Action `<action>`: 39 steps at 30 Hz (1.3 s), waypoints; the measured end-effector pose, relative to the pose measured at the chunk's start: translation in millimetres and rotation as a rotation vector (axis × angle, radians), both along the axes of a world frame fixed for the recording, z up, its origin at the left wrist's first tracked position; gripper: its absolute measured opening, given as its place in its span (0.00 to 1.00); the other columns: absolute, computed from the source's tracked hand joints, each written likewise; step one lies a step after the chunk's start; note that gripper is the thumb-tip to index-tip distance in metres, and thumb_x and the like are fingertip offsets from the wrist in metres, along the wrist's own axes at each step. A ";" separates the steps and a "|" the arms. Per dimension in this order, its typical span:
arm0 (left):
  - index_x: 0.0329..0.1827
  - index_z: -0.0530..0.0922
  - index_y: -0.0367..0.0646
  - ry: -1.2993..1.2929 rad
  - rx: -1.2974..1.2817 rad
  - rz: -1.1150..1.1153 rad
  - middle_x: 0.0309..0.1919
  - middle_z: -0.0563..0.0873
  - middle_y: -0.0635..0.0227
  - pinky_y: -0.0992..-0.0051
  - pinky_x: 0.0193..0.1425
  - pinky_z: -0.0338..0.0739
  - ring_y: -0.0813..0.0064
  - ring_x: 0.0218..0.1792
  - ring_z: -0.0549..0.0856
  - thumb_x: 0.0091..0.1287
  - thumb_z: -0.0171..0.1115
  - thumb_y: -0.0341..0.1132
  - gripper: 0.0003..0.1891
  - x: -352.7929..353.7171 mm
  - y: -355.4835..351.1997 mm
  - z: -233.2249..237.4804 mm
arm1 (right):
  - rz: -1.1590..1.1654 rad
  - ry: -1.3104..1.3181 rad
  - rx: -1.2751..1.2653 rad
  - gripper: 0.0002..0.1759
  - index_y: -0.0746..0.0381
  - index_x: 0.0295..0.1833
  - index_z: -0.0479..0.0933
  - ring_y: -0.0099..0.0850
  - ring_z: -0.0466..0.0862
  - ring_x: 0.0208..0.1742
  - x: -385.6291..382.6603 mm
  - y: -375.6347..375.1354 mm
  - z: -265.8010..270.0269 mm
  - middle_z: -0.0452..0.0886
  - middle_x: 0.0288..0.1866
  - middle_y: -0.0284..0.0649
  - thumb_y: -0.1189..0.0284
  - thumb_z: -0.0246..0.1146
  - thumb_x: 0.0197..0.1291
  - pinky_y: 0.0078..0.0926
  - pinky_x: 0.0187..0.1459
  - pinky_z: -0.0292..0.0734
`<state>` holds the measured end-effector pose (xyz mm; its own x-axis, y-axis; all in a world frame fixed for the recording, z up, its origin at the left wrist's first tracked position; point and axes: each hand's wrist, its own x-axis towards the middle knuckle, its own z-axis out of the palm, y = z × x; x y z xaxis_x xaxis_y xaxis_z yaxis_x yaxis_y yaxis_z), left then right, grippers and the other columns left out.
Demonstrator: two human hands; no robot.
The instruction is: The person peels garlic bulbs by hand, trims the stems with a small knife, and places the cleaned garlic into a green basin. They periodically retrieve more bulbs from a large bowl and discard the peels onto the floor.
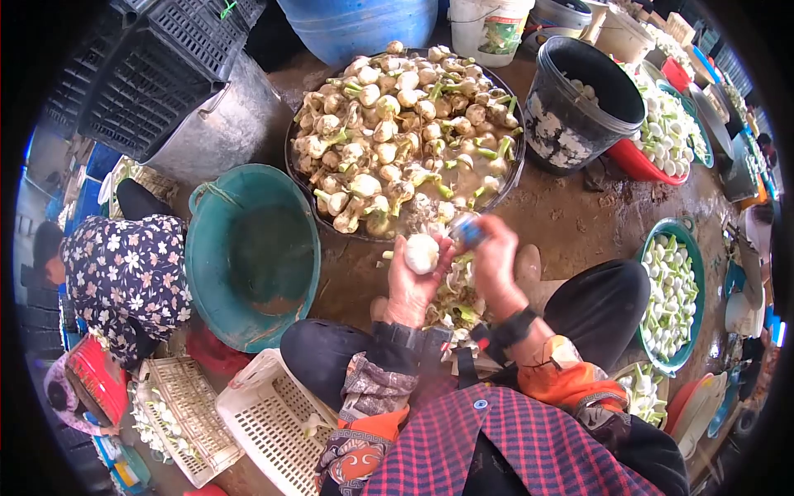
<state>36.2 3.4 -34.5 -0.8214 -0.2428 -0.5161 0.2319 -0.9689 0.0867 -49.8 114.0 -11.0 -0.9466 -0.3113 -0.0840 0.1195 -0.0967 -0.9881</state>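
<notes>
A white, peeled-looking garlic bulb (421,254) rests in my left hand (411,285), whose fingers curl around it. Just to its right, my right hand (495,263) grips a small tool (468,231) with a blue and silver part; its working end is blurred. Beyond both hands stands a wide dark tub (291,169) heaped with unpeeled, brownish bulbs (386,152), some with green stems, partly in murky water. Peelings (455,299) lie below my hands, between my legs.
At left is a green basin (203,248) with a little water, near a person in a flowered top (128,269). A cream crate (273,413) stands by my left knee. To the right are a black bucket (571,124) and a green basket (699,289) of white bulbs.
</notes>
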 end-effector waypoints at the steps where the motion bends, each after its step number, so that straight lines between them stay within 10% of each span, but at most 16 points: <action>1: 0.51 0.72 0.35 0.004 0.045 0.045 0.45 0.81 0.52 0.46 0.59 0.71 0.48 0.51 0.79 0.66 0.51 0.53 0.26 0.9 -1.5 -0.5 | -0.103 -0.157 -0.186 0.11 0.66 0.36 0.77 0.29 0.78 0.27 -20.0 5.3 2.6 0.79 0.32 0.39 0.87 0.50 0.51 0.26 0.32 0.76; 3: 0.50 0.73 0.36 0.088 0.050 0.051 0.47 0.81 0.51 0.45 0.58 0.71 0.48 0.52 0.79 0.66 0.51 0.53 0.26 4.5 -7.1 -4.2 | -0.145 -0.345 -0.255 0.15 0.70 0.38 0.75 0.29 0.77 0.26 -37.2 15.7 11.3 0.79 0.31 0.41 0.88 0.45 0.50 0.25 0.31 0.76; 6: 0.52 0.72 0.39 0.100 -0.038 0.028 0.50 0.81 0.54 0.47 0.55 0.73 0.52 0.53 0.78 0.67 0.50 0.54 0.25 -1.6 -6.8 -8.7 | 1.009 0.554 1.258 0.22 0.68 0.52 0.74 0.39 0.83 0.37 -18.6 35.6 -21.2 0.82 0.36 0.45 0.84 0.54 0.47 0.38 0.38 0.77; 13: 0.52 0.72 0.46 -0.104 -0.528 -0.347 0.44 0.80 0.68 0.71 0.47 0.75 0.74 0.46 0.79 0.66 0.53 0.56 0.23 -7.9 24.3 19.7 | 0.646 0.471 0.266 0.28 0.59 0.57 0.73 0.38 0.75 0.56 -11.3 33.0 24.7 0.75 0.52 0.47 0.73 0.68 0.46 0.33 0.54 0.71; 16: 0.64 0.66 0.41 -0.067 -0.529 -0.443 0.55 0.77 0.65 0.71 0.56 0.71 0.71 0.54 0.76 0.64 0.59 0.50 0.30 -4.7 26.4 30.8 | 0.461 0.210 0.515 0.23 0.60 0.51 0.76 0.38 0.76 0.53 -36.6 59.7 51.1 0.76 0.50 0.45 0.75 0.68 0.45 0.32 0.54 0.71; 20: 0.66 0.64 0.40 -0.436 -1.360 -0.336 0.65 0.68 0.56 0.56 0.66 0.59 0.63 0.66 0.65 0.58 0.65 0.47 0.35 -31.3 1.6 6.3 | -0.073 0.775 0.978 0.19 0.59 0.45 0.77 0.41 0.78 0.48 -105.0 168.4 147.3 0.79 0.44 0.44 0.78 0.68 0.42 0.33 0.52 0.72; 22: 0.66 0.65 0.44 -0.970 -1.921 -0.407 0.67 0.65 0.55 0.53 0.66 0.57 0.60 0.68 0.62 0.55 0.67 0.48 0.37 -44.1 -9.1 -12.2 | -0.217 0.881 1.428 0.27 0.56 0.55 0.75 0.45 0.76 0.56 -143.1 250.0 157.6 0.72 0.59 0.51 0.76 0.67 0.43 0.36 0.59 0.69; 24: 0.61 0.71 0.51 -0.831 -1.872 -0.573 0.65 0.63 0.57 0.36 0.65 0.45 0.58 0.67 0.60 0.48 0.69 0.52 0.36 -55.9 -18.9 -49.0 | -0.213 0.744 1.961 0.30 0.57 0.58 0.73 0.47 0.73 0.60 -150.4 271.7 162.4 0.69 0.63 0.52 0.75 0.66 0.44 0.36 0.61 0.66; 30: 0.35 0.82 0.46 -0.867 -2.181 -0.332 0.42 0.79 0.64 0.46 0.55 0.64 0.61 0.50 0.76 0.53 0.63 0.38 0.09 -47.9 -12.1 -49.7 | 0.574 0.598 0.817 0.25 0.64 0.58 0.72 0.34 0.78 0.54 -149.9 125.3 119.3 0.79 0.53 0.50 0.81 0.61 0.51 0.28 0.54 0.72; 31: 0.32 0.82 0.46 -0.825 -2.183 -0.352 0.38 0.80 0.64 0.51 0.52 0.68 0.60 0.47 0.77 0.53 0.62 0.36 0.07 -45.1 -15.5 -53.6 | 0.732 0.571 1.047 0.25 0.65 0.57 0.73 0.35 0.80 0.50 -130.3 70.4 128.2 0.79 0.51 0.51 0.83 0.59 0.48 0.29 0.52 0.73; 34: 0.24 0.82 0.45 -0.685 -2.123 -0.235 0.25 0.83 0.59 0.62 0.35 0.76 0.58 0.30 0.83 0.51 0.60 0.30 0.03 -35.3 -13.2 -30.7 | 0.888 0.751 0.671 0.23 0.61 0.54 0.75 0.42 0.81 0.45 -131.2 -10.6 23.7 0.81 0.43 0.50 0.79 0.60 0.48 0.34 0.47 0.75; 36: 0.26 0.83 0.41 -0.673 -1.790 -0.341 0.21 0.84 0.65 0.73 0.30 0.76 0.74 0.22 0.82 0.49 0.61 0.27 0.04 -24.4 -4.4 -28.0 | 0.931 0.597 0.962 0.21 0.60 0.51 0.77 0.45 0.81 0.45 -116.1 -57.7 2.3 0.82 0.41 0.50 0.76 0.59 0.48 0.37 0.47 0.76; 39: 0.33 0.84 0.41 -0.598 -1.682 -0.527 0.25 0.86 0.64 0.76 0.33 0.77 0.78 0.27 0.84 0.49 0.62 0.28 0.08 -7.8 9.4 -25.3 | 0.878 0.696 1.164 0.16 0.62 0.45 0.77 0.49 0.78 0.49 -102.0 -69.8 -56.5 0.80 0.44 0.50 0.73 0.53 0.51 0.41 0.49 0.75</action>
